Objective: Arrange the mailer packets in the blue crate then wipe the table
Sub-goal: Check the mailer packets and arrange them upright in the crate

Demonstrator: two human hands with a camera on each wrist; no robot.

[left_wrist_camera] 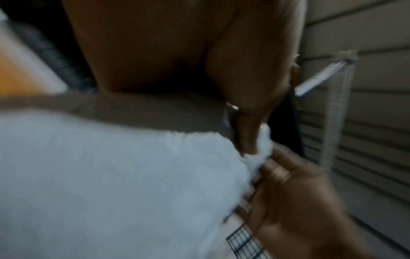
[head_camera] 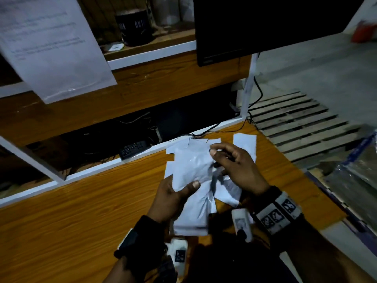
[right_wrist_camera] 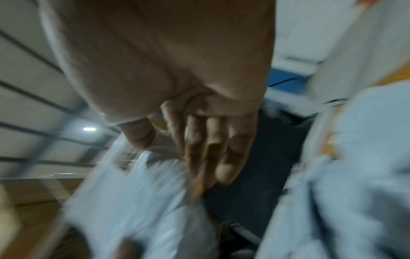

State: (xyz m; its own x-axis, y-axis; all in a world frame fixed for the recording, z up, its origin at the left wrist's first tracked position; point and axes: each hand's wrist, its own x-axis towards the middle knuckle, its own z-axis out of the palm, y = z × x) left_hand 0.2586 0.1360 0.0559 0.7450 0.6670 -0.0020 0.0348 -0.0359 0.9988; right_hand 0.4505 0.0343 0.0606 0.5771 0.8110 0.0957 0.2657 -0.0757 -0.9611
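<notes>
My left hand (head_camera: pixel 173 193) grips a stack of white mailer packets (head_camera: pixel 193 213) above the wooden table (head_camera: pixel 81 201), thumb pressed on the top packet (head_camera: pixel 191 166). To its right, my right hand (head_camera: pixel 240 170) has curled fingers pinching that packet's right edge. More loose packets (head_camera: pixel 244 144) lie on the table beyond the hands. In the blurred left wrist view the white packet (left_wrist_camera: pixel 111 184) fills the lower left and the right hand (left_wrist_camera: pixel 292 192) holds its crumpled edge. A blue-rimmed crate (head_camera: pixel 361 148) shows at the far right, partly cut off.
A dark monitor (head_camera: pixel 265 23) hangs over the back of the table. A printed sheet (head_camera: pixel 51 48) hangs at upper left. A power strip (head_camera: pixel 133 149) and cables lie under the shelf behind the table. A wooden pallet (head_camera: pixel 302 123) lies on the floor to the right.
</notes>
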